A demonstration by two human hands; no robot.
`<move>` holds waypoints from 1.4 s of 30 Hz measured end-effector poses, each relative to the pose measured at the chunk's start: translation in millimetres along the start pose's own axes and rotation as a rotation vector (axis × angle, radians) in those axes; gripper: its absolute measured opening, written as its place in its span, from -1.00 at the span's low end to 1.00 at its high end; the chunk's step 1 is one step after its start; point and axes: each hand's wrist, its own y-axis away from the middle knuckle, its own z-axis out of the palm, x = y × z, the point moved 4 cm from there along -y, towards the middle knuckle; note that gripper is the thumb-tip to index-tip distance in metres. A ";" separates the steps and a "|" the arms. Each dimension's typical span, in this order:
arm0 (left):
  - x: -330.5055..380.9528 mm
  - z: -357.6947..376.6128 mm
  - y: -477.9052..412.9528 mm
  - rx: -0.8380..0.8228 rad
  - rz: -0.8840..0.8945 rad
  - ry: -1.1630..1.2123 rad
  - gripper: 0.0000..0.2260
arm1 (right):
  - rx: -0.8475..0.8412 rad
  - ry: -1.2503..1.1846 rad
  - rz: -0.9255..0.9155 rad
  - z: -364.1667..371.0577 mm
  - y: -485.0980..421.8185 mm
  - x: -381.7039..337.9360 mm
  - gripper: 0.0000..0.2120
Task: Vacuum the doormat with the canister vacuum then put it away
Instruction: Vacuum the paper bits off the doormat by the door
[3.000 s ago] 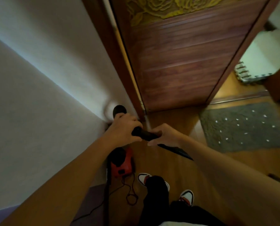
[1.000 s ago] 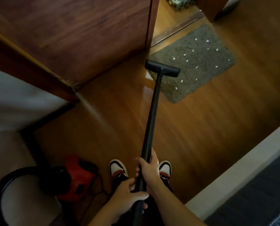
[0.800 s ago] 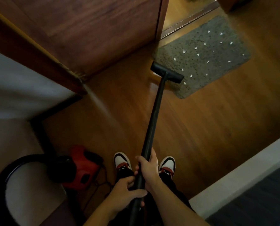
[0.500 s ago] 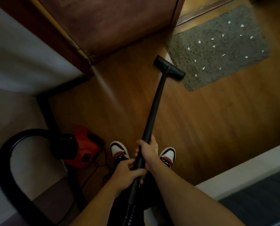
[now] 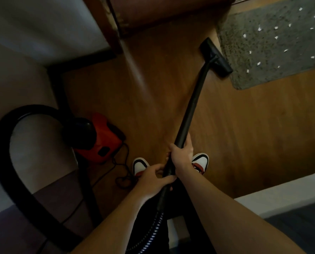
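The grey doormat (image 5: 274,43) lies on the wooden floor (image 5: 244,125) at the upper right, speckled with white scraps (image 5: 259,64). The black nozzle (image 5: 216,57) sits at its near left edge, though you cannot tell whether it is touching the pile or just beside it. Your right grip (image 5: 182,153) is curled round the black wand (image 5: 193,105) and your left grip (image 5: 154,178) wraps it just below, near the ribbed hose (image 5: 153,233). The red canister vacuum (image 5: 99,143) stands on the floor by the wall to your left, its cord (image 5: 123,173) coiled beside your shoes (image 5: 200,162).
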 end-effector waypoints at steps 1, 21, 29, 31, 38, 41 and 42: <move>-6.6 -4.9 -1.4 -0.017 -0.021 0.028 -0.82 | 0.010 0.013 -0.005 1.9 -1.7 4.1 -0.24; -90.2 -182.5 -38.3 0.446 0.142 -0.862 -0.55 | 0.071 0.125 -0.149 40.0 -7.8 73.9 -0.23; -113.4 -208.2 -92.4 0.322 -0.036 -1.421 -0.28 | 0.060 0.101 -0.110 67.5 -18.9 113.0 -0.18; -120.1 -217.1 -101.0 0.327 -0.070 -1.444 -0.27 | 0.036 0.078 -0.107 72.6 -23.8 120.2 -0.18; -139.9 -220.8 -108.3 0.417 0.005 -1.518 -0.24 | 0.020 0.032 -0.144 72.0 -25.4 127.2 -0.20; -142.5 -218.1 -109.6 0.426 0.019 -1.507 -0.21 | 0.006 0.038 -0.152 71.9 -20.0 129.1 -0.20; -143.0 -217.6 -110.4 0.425 0.021 -1.498 -0.21 | 0.003 0.043 -0.161 72.3 -18.7 129.8 -0.19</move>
